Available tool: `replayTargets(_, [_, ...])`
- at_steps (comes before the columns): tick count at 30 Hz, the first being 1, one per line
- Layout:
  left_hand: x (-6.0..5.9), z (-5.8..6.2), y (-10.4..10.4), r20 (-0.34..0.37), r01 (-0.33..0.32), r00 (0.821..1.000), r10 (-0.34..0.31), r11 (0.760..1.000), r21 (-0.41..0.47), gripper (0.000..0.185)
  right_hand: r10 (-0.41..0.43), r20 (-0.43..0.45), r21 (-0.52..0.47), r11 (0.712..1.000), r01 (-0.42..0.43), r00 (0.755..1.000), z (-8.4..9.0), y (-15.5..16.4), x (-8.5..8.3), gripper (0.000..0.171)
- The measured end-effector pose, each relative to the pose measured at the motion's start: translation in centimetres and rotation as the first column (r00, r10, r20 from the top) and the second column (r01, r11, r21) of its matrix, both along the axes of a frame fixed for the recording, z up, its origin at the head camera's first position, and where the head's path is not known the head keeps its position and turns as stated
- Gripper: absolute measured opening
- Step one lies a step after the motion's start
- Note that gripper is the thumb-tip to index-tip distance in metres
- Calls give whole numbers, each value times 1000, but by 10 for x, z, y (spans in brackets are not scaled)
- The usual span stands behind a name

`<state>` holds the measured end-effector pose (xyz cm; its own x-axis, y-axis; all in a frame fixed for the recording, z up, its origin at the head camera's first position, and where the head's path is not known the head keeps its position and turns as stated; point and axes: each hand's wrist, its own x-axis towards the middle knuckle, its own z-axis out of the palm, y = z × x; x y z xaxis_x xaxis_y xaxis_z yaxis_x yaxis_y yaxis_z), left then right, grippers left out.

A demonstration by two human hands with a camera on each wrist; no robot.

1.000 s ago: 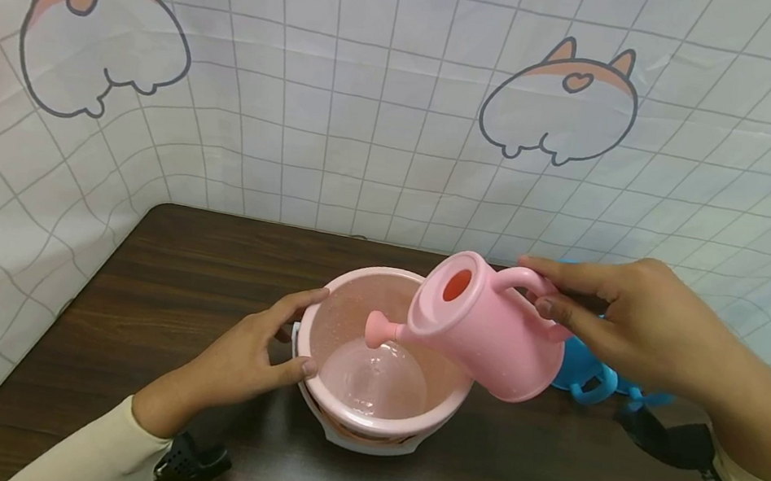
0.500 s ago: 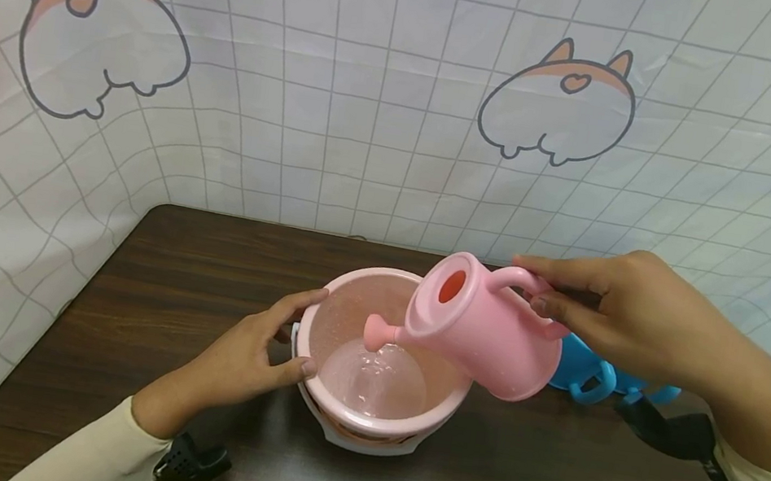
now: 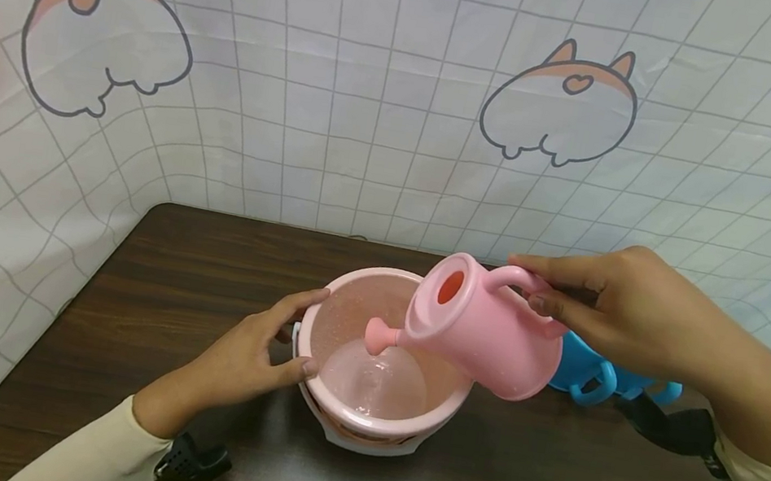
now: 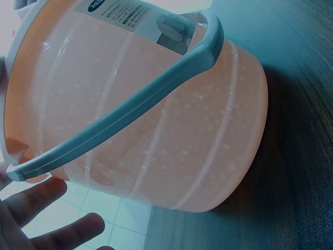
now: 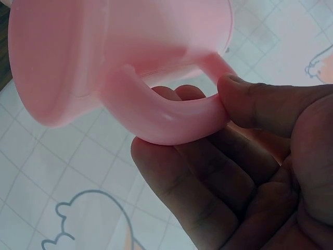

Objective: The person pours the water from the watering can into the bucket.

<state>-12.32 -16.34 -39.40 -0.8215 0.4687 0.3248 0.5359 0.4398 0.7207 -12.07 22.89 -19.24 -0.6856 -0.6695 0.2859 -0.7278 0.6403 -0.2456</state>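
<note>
- Two hands: right hand (image 3: 612, 312) pinches the pink can (image 3: 486, 341); left hand (image 3: 239, 356), spread, touches the bucket (image 3: 370, 424) at nine o'clock.
- Pink can leans in at two o'clock.
- Loose pinching could drop it.

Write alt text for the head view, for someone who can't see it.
A right hand holds a pink watering can tilted, its spout over a pale pink bucket, which the left hand touches. Blue objects with handles, partly hidden, are on the dark table to the right.
</note>
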Motion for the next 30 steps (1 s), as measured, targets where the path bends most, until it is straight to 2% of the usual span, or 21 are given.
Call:
replayTargets(15, [0, 0, -1, 7, 13, 1000, -13, 1000, 9, 80, 6, -1, 43, 999, -6, 1000, 5, -6, -1, 42])
replayTargets(22, [-1, 0, -1, 11, 12, 1000, -12, 1000, 8, 79, -40, 60, 74, 997, 35, 997, 10, -10, 0, 38])
replayTargets(30, [0, 0, -1, 7, 14, 1000, -14, 1000, 8, 78, -70, 93, 99, 993, 61, 993, 14, -13, 0, 36])
